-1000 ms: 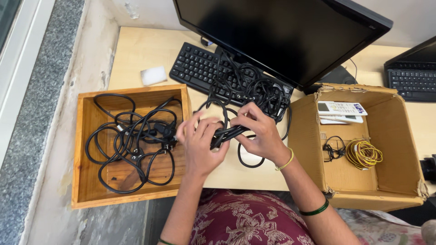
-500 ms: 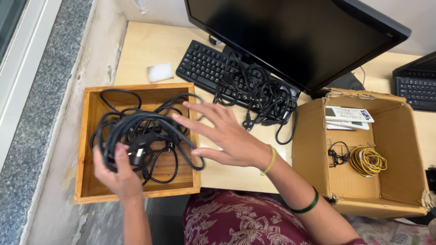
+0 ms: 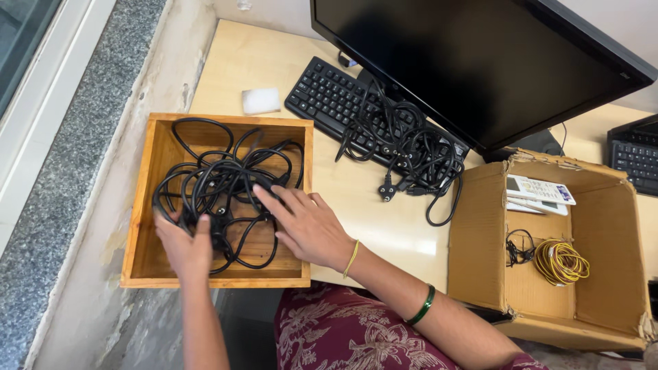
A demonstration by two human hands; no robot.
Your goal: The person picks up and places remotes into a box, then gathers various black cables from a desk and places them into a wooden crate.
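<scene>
Head view, looking down at a pale wooden bench (image 3: pixel 384 226) beside a rough plaster wall and a grey stone sill on the left. Near left: an open wooden box (image 3: pixel 140 205), square, holding a loose tangle of black cables (image 3: pixel 219 181) that fills most of its floor. Left hand (image 3: pixel 184 248) inside the box at the near left corner, fingers curled down into the tangle, apparently gripping a bunch of cable loops, though the grip itself partly hidden under the hand. Right hand (image 3: pixel 308 225) reaching in over the box's right wall, fingers (image 3: pixel 271 199) spread and fairly flat, resting on the cables, closed on nothing. Yellow band and green bangle on the right forearm.

Near right: an open cardboard box (image 3: pixel 480 240) with torn flaps, holding a coil of yellow wire (image 3: pixel 561 260), a small black cord (image 3: pixel 518 248) just left of it, and two white remote controls (image 3: pixel 538 192) at its far side.

Between the two boxes, bare bench. Further back, a second heap of black cables (image 3: pixel 411 147) lying across the right end of a black keyboard (image 3: pixel 329 99) and spilling onto the bench, one plug (image 3: pixel 388 192) at its near edge. Large dark monitor (image 3: pixel 480 62) above the keyboard. Small white pad (image 3: pixel 261 101) left of the keyboard. Part of another keyboard (image 3: pixel 634 161) at far right. Patterned maroon cloth over the lap at the near edge.
</scene>
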